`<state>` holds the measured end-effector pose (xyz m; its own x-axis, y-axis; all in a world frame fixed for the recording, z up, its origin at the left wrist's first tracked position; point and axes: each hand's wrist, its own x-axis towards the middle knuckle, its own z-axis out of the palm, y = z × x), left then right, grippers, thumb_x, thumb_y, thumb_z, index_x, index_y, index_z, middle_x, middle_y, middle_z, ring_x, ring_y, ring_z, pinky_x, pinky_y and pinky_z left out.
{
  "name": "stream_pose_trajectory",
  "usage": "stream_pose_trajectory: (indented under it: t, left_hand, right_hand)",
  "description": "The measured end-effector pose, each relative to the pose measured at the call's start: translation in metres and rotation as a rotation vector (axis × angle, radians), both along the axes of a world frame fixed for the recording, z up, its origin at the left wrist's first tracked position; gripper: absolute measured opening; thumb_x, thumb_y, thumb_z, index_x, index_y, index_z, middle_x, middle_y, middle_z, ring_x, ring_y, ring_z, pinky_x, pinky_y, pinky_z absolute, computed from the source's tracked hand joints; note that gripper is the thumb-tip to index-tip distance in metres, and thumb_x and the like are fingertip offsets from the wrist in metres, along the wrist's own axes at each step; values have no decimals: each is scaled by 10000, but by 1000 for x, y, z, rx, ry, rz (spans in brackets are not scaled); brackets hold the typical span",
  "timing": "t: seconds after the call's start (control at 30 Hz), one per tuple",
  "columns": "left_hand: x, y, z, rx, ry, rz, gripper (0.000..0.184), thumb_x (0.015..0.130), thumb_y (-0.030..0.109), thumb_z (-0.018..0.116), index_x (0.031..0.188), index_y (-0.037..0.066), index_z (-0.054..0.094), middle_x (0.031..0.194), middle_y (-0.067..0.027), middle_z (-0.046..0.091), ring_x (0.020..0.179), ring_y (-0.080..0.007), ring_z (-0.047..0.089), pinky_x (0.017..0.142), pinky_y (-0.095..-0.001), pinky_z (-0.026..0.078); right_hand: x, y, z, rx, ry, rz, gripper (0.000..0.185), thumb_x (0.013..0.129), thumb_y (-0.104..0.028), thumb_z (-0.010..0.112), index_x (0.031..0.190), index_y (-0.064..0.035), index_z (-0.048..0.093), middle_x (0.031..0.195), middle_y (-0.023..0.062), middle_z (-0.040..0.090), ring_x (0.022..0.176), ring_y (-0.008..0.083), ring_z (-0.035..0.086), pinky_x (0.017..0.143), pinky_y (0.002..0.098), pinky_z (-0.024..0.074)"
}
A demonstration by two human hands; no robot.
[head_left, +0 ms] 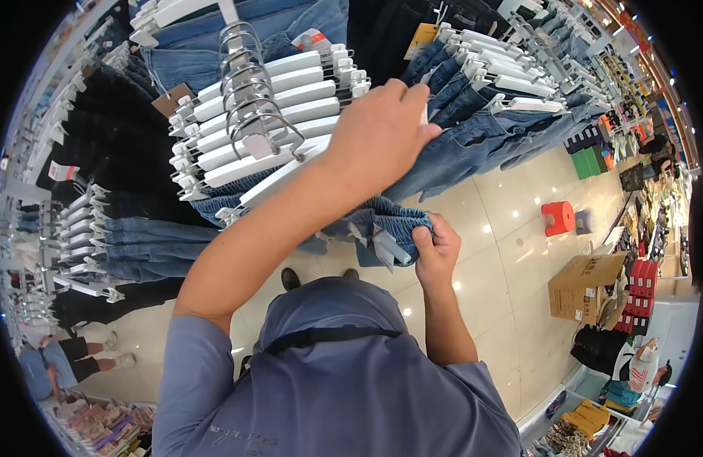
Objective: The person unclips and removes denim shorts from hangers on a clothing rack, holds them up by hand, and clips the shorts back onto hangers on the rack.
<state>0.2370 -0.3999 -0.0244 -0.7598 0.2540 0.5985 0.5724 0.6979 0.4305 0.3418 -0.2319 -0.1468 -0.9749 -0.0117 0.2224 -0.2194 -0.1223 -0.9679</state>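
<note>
My left hand [383, 129] reaches across above the rack of hangers. Its fingers and thumb are closed with a sliver of white between them, and most of what they hold is hidden. Lower down, my right hand [436, 247] grips blue denim jeans [401, 221] by the gathered elastic waistband, where a pale label shows. Beneath my left forearm a white clip hanger [279, 177] sits slanted, its metal hook near the end of the display arm [258, 145]. Behind it, several white hangers [271, 107] hang in a row with denim clipped under them.
More jeans on white hangers [503, 72] hang at the upper right, and others hang at the left [153, 240]. On the tiled floor [488, 228] stand a red stool [558, 218] and a cardboard box [583, 288]. People are at the lower left [77, 362] and lower right [618, 354].
</note>
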Motion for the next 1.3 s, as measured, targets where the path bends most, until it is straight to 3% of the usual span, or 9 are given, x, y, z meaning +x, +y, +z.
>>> stream_pose_trajectory:
  t: [0.07,0.23,0.4,0.53,0.63,0.8,1.0,1.1,1.3]
  left_hand:
    - [-6,0,-7,26,12,-23,412,870,253,717,1214,52,612,955,-132,661,705,-301,645,676,-404,522]
    - [15,-3,12,73,-175,-217,343,883,260,698,1137,32,658,864,-145,673,720,-275,657,659,-354,505]
    - [29,-6,26,155,-386,-326,304,855,250,728,1069,35,702,837,-154,698,684,-233,661,649,-324,506]
    - [35,-6,29,184,-460,-305,304,826,240,755,1053,41,719,744,-136,691,612,-204,644,602,-300,494]
    - [38,-6,31,189,-498,-300,305,815,239,764,1046,44,725,695,-125,681,581,-185,633,579,-285,483]
    - [41,-6,32,156,-447,-292,295,810,237,765,1035,50,730,685,-125,676,573,-177,630,572,-280,479]
    - [36,-4,27,95,-368,-276,315,842,245,730,1075,35,701,828,-139,704,694,-268,668,649,-332,510]
    - [37,4,9,110,-167,-183,314,875,242,692,1107,31,677,926,-137,694,813,-317,661,724,-380,518]
    - [41,11,-3,-33,22,-26,438,783,147,743,1168,18,579,994,-93,644,939,-282,607,827,-397,487]
  right_hand:
    - [1,6,1,44,21,15,396,939,-331,687,1031,52,638,917,53,641,825,109,568,761,242,440]
    - [-14,17,0,106,172,17,400,938,-352,677,985,43,633,914,70,611,803,125,538,734,253,417]
    - [-19,19,6,-94,76,89,354,952,-318,662,963,35,645,918,66,623,837,135,556,759,269,428]
    - [-18,14,16,-199,38,157,366,953,-328,663,989,35,639,925,45,607,842,122,539,764,262,413]
    - [-16,13,13,-259,16,163,452,927,-377,693,1041,55,626,974,66,650,846,120,614,773,262,486]
    - [-10,4,4,-351,0,132,456,933,-370,686,1087,52,609,989,79,663,874,133,640,801,276,508]
    - [-7,-1,0,-340,0,68,405,968,-330,647,1110,45,594,996,71,655,884,109,614,813,256,487]
    - [-10,-2,-7,-248,0,28,352,988,-292,622,1105,39,593,992,58,645,875,91,589,809,243,471]
    - [-20,1,-29,-46,-69,4,250,1008,-222,594,1079,18,595,960,28,624,864,76,557,794,231,453]
